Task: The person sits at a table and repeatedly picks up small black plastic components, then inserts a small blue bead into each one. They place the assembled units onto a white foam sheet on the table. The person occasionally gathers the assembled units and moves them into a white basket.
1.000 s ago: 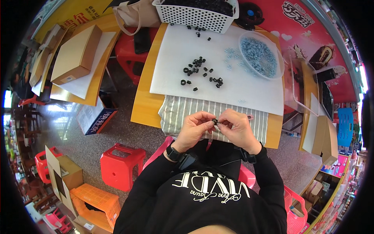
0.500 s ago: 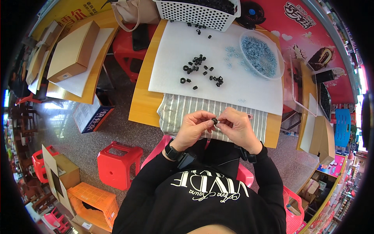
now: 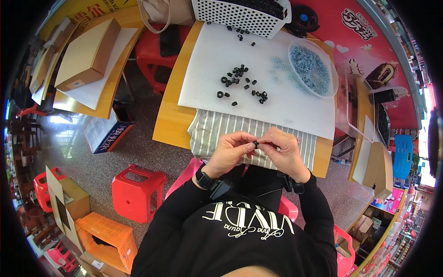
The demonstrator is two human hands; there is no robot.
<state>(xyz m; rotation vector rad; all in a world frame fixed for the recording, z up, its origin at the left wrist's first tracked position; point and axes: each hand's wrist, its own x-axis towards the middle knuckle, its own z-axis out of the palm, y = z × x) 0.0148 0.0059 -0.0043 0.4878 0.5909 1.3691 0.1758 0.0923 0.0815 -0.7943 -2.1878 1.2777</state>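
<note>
Over the striped grey cloth (image 3: 217, 131) at the table's near edge, my two hands meet. My left hand (image 3: 233, 148) pinches a small black ring-like part (image 3: 255, 144) between thumb and forefinger. My right hand (image 3: 281, 150) is closed at the same part, its fingertips touching it from the other side; anything smaller in them is hidden. Beyond the cloth, several loose black parts (image 3: 240, 70) lie scattered on a white foam sheet (image 3: 203, 60). To their right, a round clear tub (image 3: 310, 69) holds many small light-blue translucent pieces, some spilled beside it.
A white perforated basket (image 3: 240, 19) full of black parts stands at the table's far edge, next to a black fan-like object (image 3: 302, 19). Red stools (image 3: 138, 194) and an orange crate (image 3: 106, 237) are on the floor to my left. A cardboard box (image 3: 87, 55) sits on another table.
The view has shifted slightly. My hands stay together at the black part, with only a small change in the right fingers.
</note>
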